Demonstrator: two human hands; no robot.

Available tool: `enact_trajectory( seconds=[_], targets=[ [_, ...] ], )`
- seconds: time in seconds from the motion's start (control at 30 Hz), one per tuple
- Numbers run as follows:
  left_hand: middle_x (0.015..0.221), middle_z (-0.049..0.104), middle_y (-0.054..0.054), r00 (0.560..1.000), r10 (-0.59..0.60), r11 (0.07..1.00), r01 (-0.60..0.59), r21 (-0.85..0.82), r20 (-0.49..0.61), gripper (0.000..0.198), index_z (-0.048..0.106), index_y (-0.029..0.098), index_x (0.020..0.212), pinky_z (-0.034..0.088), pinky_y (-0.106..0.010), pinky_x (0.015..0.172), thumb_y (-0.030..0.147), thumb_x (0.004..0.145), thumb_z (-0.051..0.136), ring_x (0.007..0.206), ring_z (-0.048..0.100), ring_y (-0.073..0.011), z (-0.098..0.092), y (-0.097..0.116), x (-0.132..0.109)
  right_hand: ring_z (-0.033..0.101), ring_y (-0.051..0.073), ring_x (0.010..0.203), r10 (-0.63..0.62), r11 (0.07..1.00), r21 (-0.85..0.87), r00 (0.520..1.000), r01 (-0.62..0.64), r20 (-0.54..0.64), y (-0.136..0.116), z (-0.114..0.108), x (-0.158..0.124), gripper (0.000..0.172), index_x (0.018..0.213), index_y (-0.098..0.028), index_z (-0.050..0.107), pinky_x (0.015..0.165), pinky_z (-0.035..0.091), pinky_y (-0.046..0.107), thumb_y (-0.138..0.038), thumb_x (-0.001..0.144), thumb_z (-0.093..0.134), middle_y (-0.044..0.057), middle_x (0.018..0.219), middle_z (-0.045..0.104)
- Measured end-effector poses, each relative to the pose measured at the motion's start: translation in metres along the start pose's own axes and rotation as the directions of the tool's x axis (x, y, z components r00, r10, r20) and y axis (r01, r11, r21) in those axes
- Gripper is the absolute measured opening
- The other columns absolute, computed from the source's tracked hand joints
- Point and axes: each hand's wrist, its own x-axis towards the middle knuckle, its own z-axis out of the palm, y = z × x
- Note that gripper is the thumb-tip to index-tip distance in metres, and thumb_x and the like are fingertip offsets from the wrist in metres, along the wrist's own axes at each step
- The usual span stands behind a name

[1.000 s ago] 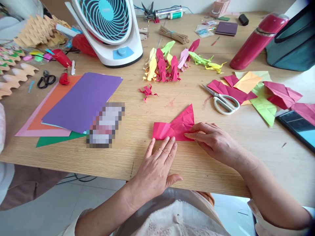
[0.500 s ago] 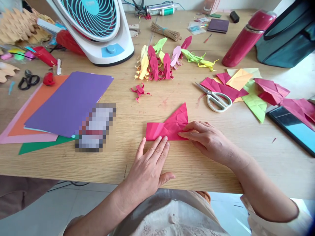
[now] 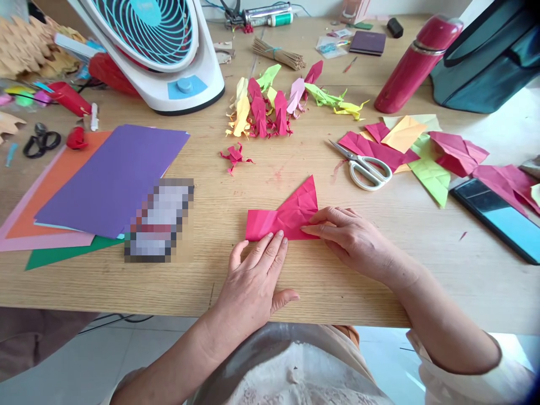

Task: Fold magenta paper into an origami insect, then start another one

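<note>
A folded sheet of red origami paper (image 3: 291,216) lies on the table in front of me, with one triangular part pointing away from me and several creases across it. My left hand (image 3: 255,275) is open, its stretched fingers resting flat on the near edge of the paper and its thumb apart on the wood. At the paper's right end, my right hand (image 3: 348,239) is closed, thumb and fingers pinching the corner. Beyond the paper sits a small red folded paper figure (image 3: 236,157). Further back stand several paper figures (image 3: 264,109) in red, yellow, green and pink.
White-handled scissors (image 3: 367,171) lie to the right, beside crumpled coloured paper (image 3: 390,149) and a phone (image 3: 498,216). A red flask (image 3: 415,67) stands behind them. Coloured sheets (image 3: 113,174) and a blurred-out object (image 3: 160,222) are on the left, below a fan (image 3: 185,90).
The whole view has shifted slightly, so things appear a little further left. My left little finger looks slightly more bent. Both hands otherwise stay on the red paper.
</note>
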Motion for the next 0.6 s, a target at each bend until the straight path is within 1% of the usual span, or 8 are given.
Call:
enact_trajectory(
  seconds=[0.13,0.27,0.33,0.43,0.5,0.6],
  targets=[
    [0.156,0.036,-0.014,1.0,0.003,1.0,-0.004,0.008,0.009,0.074,0.04,0.009,0.148,0.015,-0.054,0.116,0.061,0.096,0.033,0.142,0.036,-0.0316,0.001,-0.001,0.0,0.06,0.024,0.108,-0.001,1.0,-0.01,1.0,0.001,0.0,0.0,0.0,0.0,0.042,0.127,-0.022,0.063,0.092,0.045,0.041,-0.006,0.094,0.043,0.012,0.123,0.061],
    [0.157,0.035,-0.014,0.999,-0.002,1.0,0.002,0.0,0.036,0.076,0.038,0.009,0.149,0.017,-0.052,0.116,0.063,0.095,0.034,0.142,0.035,-0.031,0.001,-0.002,0.0,0.059,0.024,0.108,-0.013,0.999,-0.043,1.0,0.013,0.0,-0.001,-0.001,-0.001,0.043,0.131,-0.022,0.06,0.091,0.045,0.04,-0.007,0.096,0.041,0.012,0.123,0.061],
    [0.158,0.035,-0.013,0.999,-0.006,1.0,0.006,-0.007,0.041,0.077,0.038,0.01,0.149,0.016,-0.052,0.116,0.064,0.095,0.033,0.142,0.035,-0.0305,0.0,-0.002,0.001,0.059,0.024,0.107,-0.043,0.994,-0.099,0.999,0.044,0.01,-0.004,-0.002,-0.001,0.046,0.138,-0.023,0.054,0.092,0.045,0.041,-0.009,0.096,0.041,0.013,0.124,0.06],
    [0.158,0.034,-0.011,0.999,-0.014,1.0,0.015,-0.013,0.05,0.076,0.038,0.011,0.149,0.015,-0.053,0.116,0.064,0.095,0.032,0.142,0.035,-0.0296,-0.001,-0.002,0.002,0.058,0.025,0.103,-0.078,0.965,-0.25,0.996,0.085,0.035,-0.013,0.0,-0.002,0.05,0.145,-0.026,0.047,0.099,0.041,0.047,-0.014,0.096,0.045,0.012,0.126,0.06],
    [0.159,0.033,-0.011,0.998,-0.017,1.0,0.018,-0.014,0.058,0.076,0.038,0.011,0.149,0.014,-0.054,0.116,0.064,0.095,0.031,0.142,0.034,-0.0293,-0.002,-0.002,0.003,0.057,0.027,0.103,-0.074,0.938,-0.337,0.996,0.084,0.043,-0.021,0.002,-0.003,0.048,0.144,-0.027,0.048,0.103,0.037,0.052,-0.02,0.097,0.046,0.012,0.128,0.06],
    [0.159,0.032,-0.011,0.998,-0.019,1.0,0.02,-0.012,0.061,0.077,0.037,0.011,0.149,0.012,-0.054,0.116,0.065,0.095,0.03,0.143,0.034,-0.029,-0.002,-0.002,0.002,0.055,0.028,0.104,-0.055,0.922,-0.382,0.998,0.061,0.026,-0.031,0.007,-0.004,0.044,0.143,-0.027,0.05,0.105,0.036,0.054,-0.03,0.099,0.046,0.012,0.13,0.058]
  ],
)
